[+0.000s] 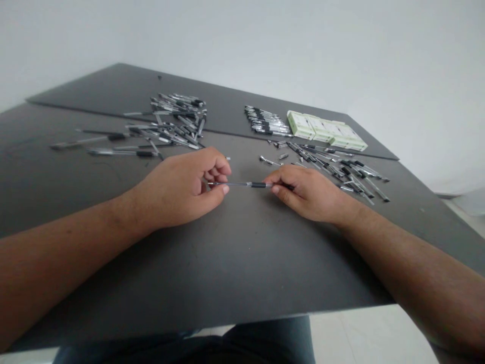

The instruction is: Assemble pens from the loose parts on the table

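In front of me, a pen with a black rubber grip lies level between my two hands. My right hand pinches its barrel between thumb and fingers, hiding much of the rear part. A thin dark refill sticks out from the front of the grip towards the left. My left hand has its fingers curled round the refill's tip end, with the thumb along it. Beyond the right hand are loose small pen parts, some of them silvery.
Loose pens and pen parts are heaped at the left. More barrels and parts spread at the right. A row of pens lies farther back, beside pale green-and-white boxes. The dark table meets a white wall behind.
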A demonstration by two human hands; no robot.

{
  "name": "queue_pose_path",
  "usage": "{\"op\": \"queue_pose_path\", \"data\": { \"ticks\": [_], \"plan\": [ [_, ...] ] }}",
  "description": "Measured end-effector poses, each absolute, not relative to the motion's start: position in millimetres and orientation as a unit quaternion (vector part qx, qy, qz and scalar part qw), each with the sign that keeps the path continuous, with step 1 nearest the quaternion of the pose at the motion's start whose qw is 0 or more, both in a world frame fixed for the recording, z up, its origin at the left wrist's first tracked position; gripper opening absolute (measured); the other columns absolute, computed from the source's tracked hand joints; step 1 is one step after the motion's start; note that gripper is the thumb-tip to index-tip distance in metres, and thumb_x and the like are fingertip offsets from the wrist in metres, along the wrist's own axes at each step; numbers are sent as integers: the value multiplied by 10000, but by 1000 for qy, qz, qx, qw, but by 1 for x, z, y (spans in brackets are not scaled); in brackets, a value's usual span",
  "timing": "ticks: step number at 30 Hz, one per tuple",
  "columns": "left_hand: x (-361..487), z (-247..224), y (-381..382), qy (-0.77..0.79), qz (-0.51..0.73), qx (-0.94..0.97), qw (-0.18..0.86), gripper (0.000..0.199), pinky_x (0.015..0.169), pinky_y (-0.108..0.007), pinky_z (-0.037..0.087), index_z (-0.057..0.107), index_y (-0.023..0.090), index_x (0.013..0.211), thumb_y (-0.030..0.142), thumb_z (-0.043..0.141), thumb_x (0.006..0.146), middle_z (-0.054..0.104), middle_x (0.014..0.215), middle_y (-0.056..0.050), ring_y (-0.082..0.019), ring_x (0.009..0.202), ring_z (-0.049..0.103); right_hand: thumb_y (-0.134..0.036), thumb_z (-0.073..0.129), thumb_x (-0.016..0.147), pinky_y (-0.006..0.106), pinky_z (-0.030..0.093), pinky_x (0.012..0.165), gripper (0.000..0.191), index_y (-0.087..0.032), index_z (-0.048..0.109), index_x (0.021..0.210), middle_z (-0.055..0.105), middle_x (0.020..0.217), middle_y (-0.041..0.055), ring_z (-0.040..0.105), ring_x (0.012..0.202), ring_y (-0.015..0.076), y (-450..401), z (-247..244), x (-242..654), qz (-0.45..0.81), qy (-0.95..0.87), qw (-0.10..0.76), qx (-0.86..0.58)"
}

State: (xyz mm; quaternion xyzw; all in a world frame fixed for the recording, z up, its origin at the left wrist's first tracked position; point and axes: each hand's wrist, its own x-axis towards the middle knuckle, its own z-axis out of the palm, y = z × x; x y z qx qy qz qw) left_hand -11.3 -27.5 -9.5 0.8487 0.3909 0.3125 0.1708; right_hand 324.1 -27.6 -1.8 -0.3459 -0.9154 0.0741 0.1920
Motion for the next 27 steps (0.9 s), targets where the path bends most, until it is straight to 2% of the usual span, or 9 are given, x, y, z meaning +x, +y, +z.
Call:
{"op": "queue_pose_path", "data": {
  "ticks": [3, 6, 9, 12, 15, 22, 27],
  "plan": [
    [-13, -7, -26, 412, 299, 849, 143, 169, 770, -394, 616, 662, 271, 1040, 400, 673, 930, 799, 902, -28, -237, 755, 755, -230, 636, 1119, 378, 628, 934, 237, -223, 835, 1247, 909, 1155, 93, 833, 1002, 260, -25, -1, 327, 75, -911, 187, -359],
    [-14, -5, -25, 423, 285, 851, 125, 123, 751, -390, 572, 660, 280, 967, 396, 658, 927, 760, 826, -12, -237, 738, 731, -237, 648, 1105, 381, 624, 938, 230, -233, 835, 1239, 908, 1153, 89, 827, 996, 263, -24, 0, 329, 87, -907, 185, -369],
    [-12, -7, -24, 412, 268, 861, 134, 154, 786, -395, 585, 721, 281, 999, 412, 653, 958, 799, 869, -21, -248, 796, 770, -242, 653, 1107, 392, 628, 949, 223, -241, 838, 1231, 910, 1153, 92, 826, 1008, 272, -26, 1, 326, 97, -906, 189, -367],
    [-10, -9, -25, 385, 240, 873, 178, 261, 859, -403, 642, 787, 288, 1163, 452, 665, 1002, 876, 1011, -39, -266, 910, 835, -244, 639, 1125, 388, 630, 953, 226, -229, 839, 1230, 909, 1144, 96, 824, 997, 264, -29, 0, 321, 101, -911, 191, -352],
    [-10, -10, -26, 376, 243, 871, 202, 327, 920, -413, 684, 775, 293, 1263, 483, 688, 1012, 892, 1071, -40, -263, 941, 854, -244, 633, 1133, 387, 632, 946, 228, -221, 840, 1224, 905, 1117, 94, 821, 963, 257, -31, 0, 318, 110, -914, 189, -342],
    [-12, -12, -25, 380, 252, 866, 205, 284, 913, -400, 707, 756, 324, 1223, 483, 722, 991, 870, 1014, -19, -250, 891, 837, -254, 646, 1127, 378, 626, 910, 210, -248, 837, 1216, 905, 1109, 75, 806, 919, 246, -30, 0, 319, 125, -906, 185, -359],
    [-11, -11, -26, 382, 253, 867, 195, 241, 859, -398, 663, 748, 297, 1163, 463, 696, 996, 843, 963, -25, -242, 852, 812, -260, 647, 1133, 354, 607, 892, 206, -249, 838, 1208, 900, 1092, 65, 810, 925, 238, -31, 0, 319, 137, -906, 186, -356]
  ]
}}
